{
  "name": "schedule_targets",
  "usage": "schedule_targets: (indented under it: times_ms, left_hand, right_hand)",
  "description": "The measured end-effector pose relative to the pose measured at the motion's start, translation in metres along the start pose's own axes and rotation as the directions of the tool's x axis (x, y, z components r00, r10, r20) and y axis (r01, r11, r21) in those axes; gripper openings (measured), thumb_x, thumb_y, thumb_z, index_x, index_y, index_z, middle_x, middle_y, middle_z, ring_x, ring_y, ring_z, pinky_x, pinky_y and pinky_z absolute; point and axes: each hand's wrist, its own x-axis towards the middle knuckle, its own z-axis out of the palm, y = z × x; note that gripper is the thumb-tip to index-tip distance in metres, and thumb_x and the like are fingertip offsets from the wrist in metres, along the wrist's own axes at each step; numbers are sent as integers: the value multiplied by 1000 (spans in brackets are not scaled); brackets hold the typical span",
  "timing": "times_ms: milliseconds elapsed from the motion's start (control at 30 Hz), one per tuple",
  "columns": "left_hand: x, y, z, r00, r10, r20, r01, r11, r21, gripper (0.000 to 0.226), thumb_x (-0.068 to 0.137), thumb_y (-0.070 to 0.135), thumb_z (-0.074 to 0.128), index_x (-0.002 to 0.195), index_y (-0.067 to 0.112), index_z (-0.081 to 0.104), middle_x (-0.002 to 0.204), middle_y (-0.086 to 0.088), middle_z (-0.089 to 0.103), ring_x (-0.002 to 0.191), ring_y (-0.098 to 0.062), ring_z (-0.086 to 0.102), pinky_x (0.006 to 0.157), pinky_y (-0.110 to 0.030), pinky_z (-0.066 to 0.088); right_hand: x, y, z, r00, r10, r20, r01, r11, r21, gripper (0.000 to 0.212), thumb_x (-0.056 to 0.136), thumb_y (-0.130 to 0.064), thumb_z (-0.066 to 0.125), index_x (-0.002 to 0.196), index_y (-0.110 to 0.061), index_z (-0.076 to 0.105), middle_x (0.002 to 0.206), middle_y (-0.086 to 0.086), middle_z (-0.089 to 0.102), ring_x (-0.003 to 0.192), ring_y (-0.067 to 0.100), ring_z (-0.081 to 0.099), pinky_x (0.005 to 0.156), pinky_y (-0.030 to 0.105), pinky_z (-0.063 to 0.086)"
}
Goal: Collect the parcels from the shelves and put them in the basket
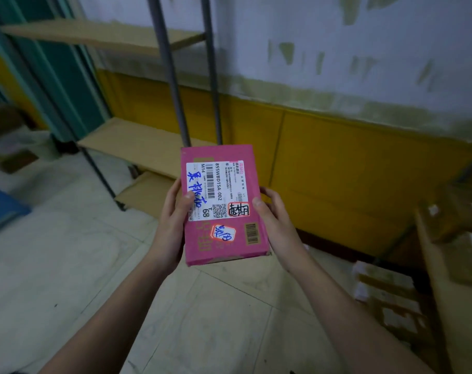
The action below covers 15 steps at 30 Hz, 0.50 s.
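far left there's a metal shelf rack (126, 143) with bare wooden boards. in the middle, the left hand (172, 222) grips the left edge of a pink parcel (224, 203), thumb on its white label (216, 190). the right hand (276, 225) holds the other edge. it's held flat above the tiled floor (67, 265). blurry cardboard boxes (445, 252) on the right.

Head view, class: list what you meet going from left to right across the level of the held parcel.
Blue object at the frame edge → left hand → pink parcel → right hand → cardboard boxes on the right.
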Motion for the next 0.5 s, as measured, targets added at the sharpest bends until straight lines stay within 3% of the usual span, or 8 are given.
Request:
schedule_targets:
  times_ms: [100,167,267,500]
  left_hand:
    - [14,22,-62,998,19,-56,-20,1000,-12,98,67,61,81,147,24,40,131,-8,66,112,-31,69,81,-47,61]
    - [26,38,-107,995,24,-99,-27,999,-26,88,76,57,77,148,24,39,129,-8,68,109,-31,70,78,-44,61]
    - [44,60,-173,987,41,-152,-48,998,-41,67,88,43,62,148,25,38,128,-8,68,109,-33,70,80,-47,60]
    - [69,112,-297,952,70,-299,-85,996,-36,63,91,41,65,147,26,40,127,-11,68,112,-37,68,91,-58,55]
  right_hand:
    - [31,3,65,998,24,65,-23,1000,-15,62,79,-53,61,134,-28,44,106,-2,75,90,17,75,73,34,60]
    - [54,4,112,994,36,101,-34,999,-21,61,80,-51,62,133,-26,46,110,1,74,92,17,75,72,33,60]
    - [86,6,181,987,36,158,-31,999,-36,40,88,-44,61,123,-28,50,108,1,74,89,17,75,65,26,59]
    - [146,12,314,948,52,314,-29,996,-80,33,93,-42,57,121,-27,49,105,1,74,88,17,75,64,25,59]
